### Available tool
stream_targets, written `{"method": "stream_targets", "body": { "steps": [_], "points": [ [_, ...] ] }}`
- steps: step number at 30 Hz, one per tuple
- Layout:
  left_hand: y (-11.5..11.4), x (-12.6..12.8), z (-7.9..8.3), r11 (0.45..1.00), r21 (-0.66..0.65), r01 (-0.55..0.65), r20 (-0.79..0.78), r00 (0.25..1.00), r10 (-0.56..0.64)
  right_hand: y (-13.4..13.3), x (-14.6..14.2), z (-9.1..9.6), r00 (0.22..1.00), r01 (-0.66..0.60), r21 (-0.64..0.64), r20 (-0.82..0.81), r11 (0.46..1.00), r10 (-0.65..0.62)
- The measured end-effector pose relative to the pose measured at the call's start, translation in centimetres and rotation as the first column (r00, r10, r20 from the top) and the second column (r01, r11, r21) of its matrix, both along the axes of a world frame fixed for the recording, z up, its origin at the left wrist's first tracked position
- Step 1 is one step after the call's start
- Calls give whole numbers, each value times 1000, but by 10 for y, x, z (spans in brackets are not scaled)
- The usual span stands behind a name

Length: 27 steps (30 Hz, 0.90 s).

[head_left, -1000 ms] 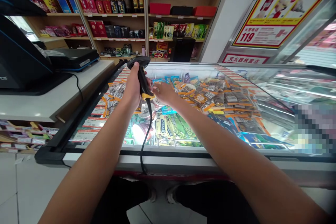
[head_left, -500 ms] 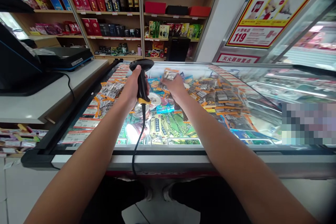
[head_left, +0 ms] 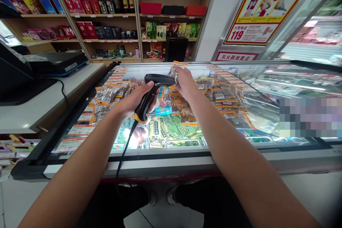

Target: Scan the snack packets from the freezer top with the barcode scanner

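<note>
My left hand (head_left: 136, 100) is closed round the handle of a black barcode scanner (head_left: 153, 89) with an orange band and a black cable hanging down. The scanner's head tilts right, pointing at a small snack packet (head_left: 175, 71) with an orange edge. That packet is held up by my right hand (head_left: 185, 82), fingers closed on it, above the open chest freezer (head_left: 171, 156). Below both hands lie several snack packets (head_left: 221, 96) and green packs (head_left: 173, 128) in the lit case.
A white counter (head_left: 53, 96) at the left carries a black till screen (head_left: 16, 78) and a flat black device (head_left: 56, 62). Wooden shelves (head_left: 120, 14) of boxes and bottles stand behind. A glass-lidded freezer section (head_left: 294, 82) runs to the right. A yellow and red poster (head_left: 264, 7) hangs above.
My right hand has lifted a packet out of the pile and raised it. My left hand has tipped the scanner from upright over towards the packet.
</note>
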State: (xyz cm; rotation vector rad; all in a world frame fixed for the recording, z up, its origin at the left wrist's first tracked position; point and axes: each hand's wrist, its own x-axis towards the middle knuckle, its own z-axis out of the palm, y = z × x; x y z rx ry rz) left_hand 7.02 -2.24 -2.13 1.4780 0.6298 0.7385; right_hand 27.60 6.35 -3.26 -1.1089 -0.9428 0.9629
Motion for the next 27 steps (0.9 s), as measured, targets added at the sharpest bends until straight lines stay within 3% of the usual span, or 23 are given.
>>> {"method": "stream_targets", "body": {
  "steps": [4, 7, 9, 11, 13, 14, 15, 17, 18, 20, 22, 24, 27],
  "points": [
    [1, -2, -1, 999, -15, 36, -4, 999, -36, 3, 6, -2, 991, 4, -36, 137, 999, 1],
    [5, -6, 5, 997, -45, -57, 80, 995, 61, 1, 16, -2, 902, 50, -7, 430, 999, -42],
    [8, -12, 14, 980, -86, -182, 172, 966, 194, -2, 23, -3, 726, 120, 5, 681, 993, -91],
    [11, -19, 24, 937, -138, -321, 281, 894, 348, -6, 24, -5, 487, 210, 53, 860, 976, -152],
    [14, -27, 31, 876, -208, -435, 383, 788, 482, -12, 16, -8, 283, 253, 159, 931, 954, -230],
    [16, -30, 33, 844, -249, -475, 425, 730, 536, -16, 7, -10, 223, 227, 206, 940, 952, -257],
    [18, -34, 33, 811, -292, -507, 461, 668, 584, -21, -5, -12, 203, 166, 230, 943, 959, -262],
    [25, -39, 30, 749, -357, -558, 505, 560, 657, -34, -34, -17, 263, -43, 190, 949, 981, -173],
    [28, -41, 28, 724, -363, -586, 510, 526, 681, -40, -50, -20, 336, -168, 137, 939, 976, -74],
    [35, -45, 22, 700, -313, -642, 482, 528, 700, -51, -81, -28, 448, -359, 7, 878, 933, 166],
    [39, -47, 18, 707, -219, -672, 416, 591, 691, -57, -106, -38, 465, -353, -65, 853, 933, 236],
    [41, -47, 16, 717, -152, -681, 357, 639, 682, -57, -121, -46, 449, -265, -110, 865, 958, 223],
    [39, -44, 17, 692, -116, -712, 313, 635, 706, -53, -130, -52, 387, -170, -118, 905, 978, 177]
  ]
}}
